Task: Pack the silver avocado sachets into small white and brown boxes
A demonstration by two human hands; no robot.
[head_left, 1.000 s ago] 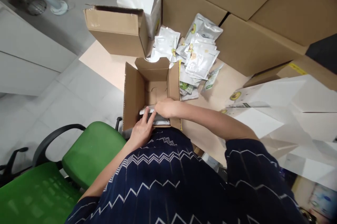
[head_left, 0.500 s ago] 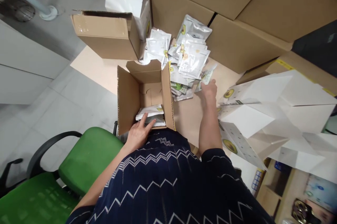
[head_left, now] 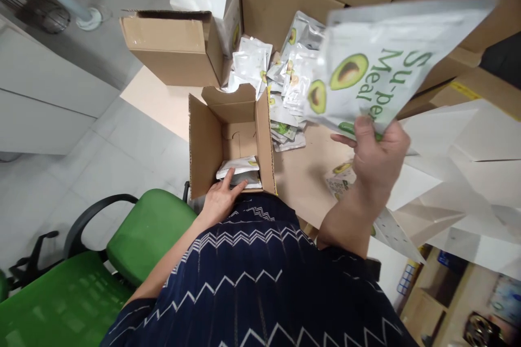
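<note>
The white pouch (head_left: 386, 59) gripped in the right hand (head_left: 376, 154) reads "Su-pe…" above "Meal" in green letters, the first word's end hidden at the hand. Print on the piled pouches (head_left: 285, 75) is too small to read.

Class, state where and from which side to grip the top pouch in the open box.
Grip the top pouch by its near edge, from above: it lies flat on the stack, the box walls block the sides, and the left hand rests fingers there.

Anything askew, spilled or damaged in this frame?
Pouches lie in a loose heap on the table beyond the open box, overlapping at odd angles. No tear or spill shows. The right hand holds one pouch tilted.
</note>
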